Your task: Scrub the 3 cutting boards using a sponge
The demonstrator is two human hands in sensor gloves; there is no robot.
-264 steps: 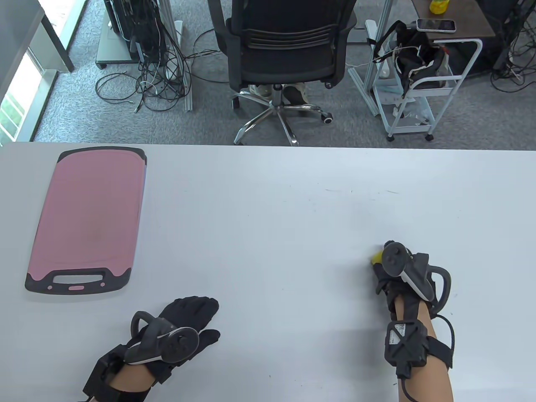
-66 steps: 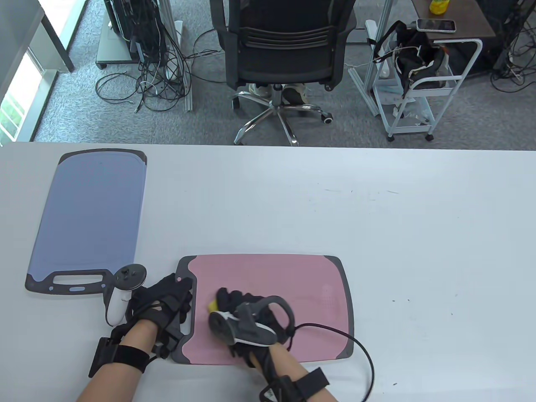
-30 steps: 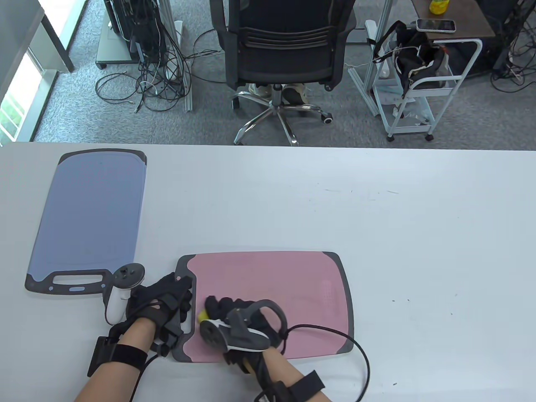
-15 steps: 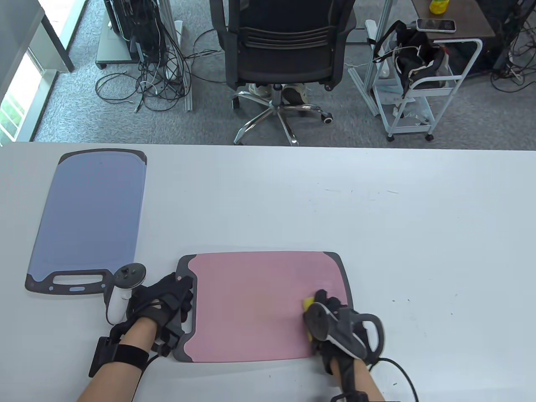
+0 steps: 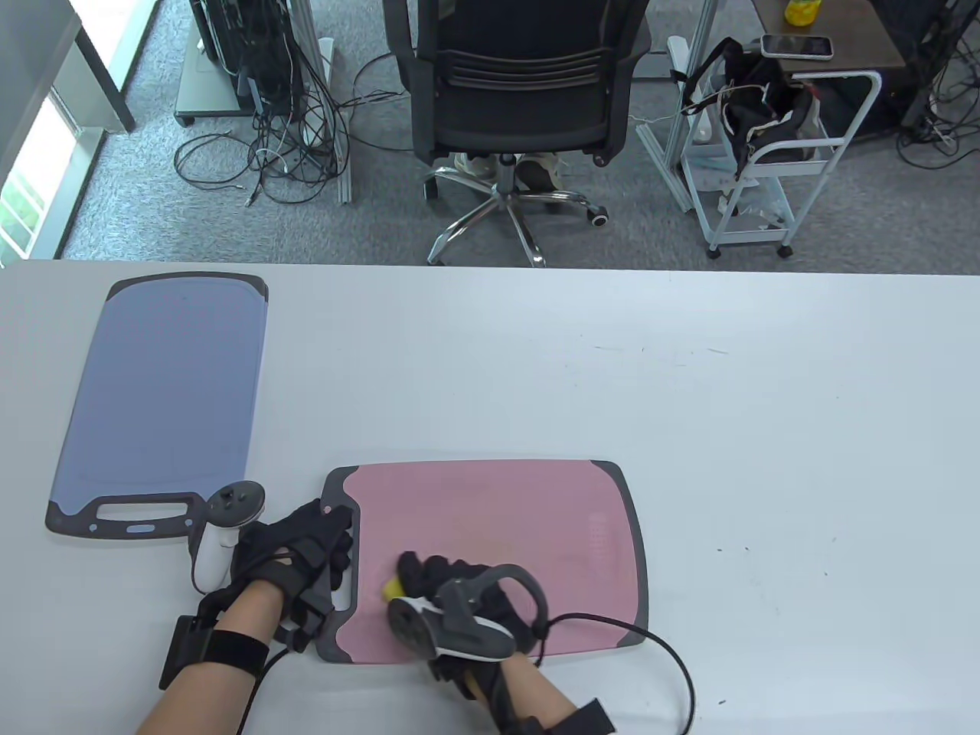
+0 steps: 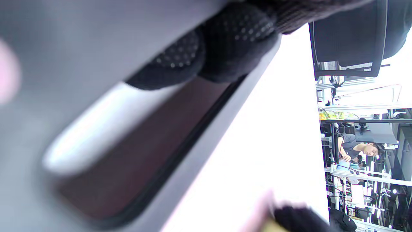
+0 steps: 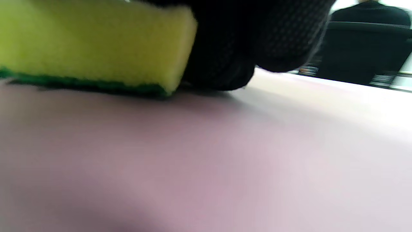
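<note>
1. The step in hand is the scrubbing of the first board: a flat pink plastic cutting board with a dark grey rim and handle end (image 5: 498, 536) lies crosswise near the front edge of the white table (image 5: 766, 429).
2. The right hand (image 5: 452, 582), in a black sensor glove, is curled over a yellow sponge with a green scouring layer (image 5: 392, 588) and grips it; the right wrist view shows the green side (image 7: 96, 85) flat on the pink surface, at the board's left part, near the handle.
3. The left hand (image 5: 306, 551) steadies the board at its grey handle end. In the left wrist view its fingertips (image 6: 238, 35) press on the grey rim beside the handle slot; whether they curl round the rim cannot be told.
4. A second, blue-grey cutting board with the same dark handle (image 5: 164, 398) lies lengthwise at the table's far left, apart from the pink one. A third board is not visible.
5. Judgement: the task is early, with one board under the sponge and two to go. The next move calls for a firm stroke across the pink face while the left hand keeps the board from sliding.
</note>
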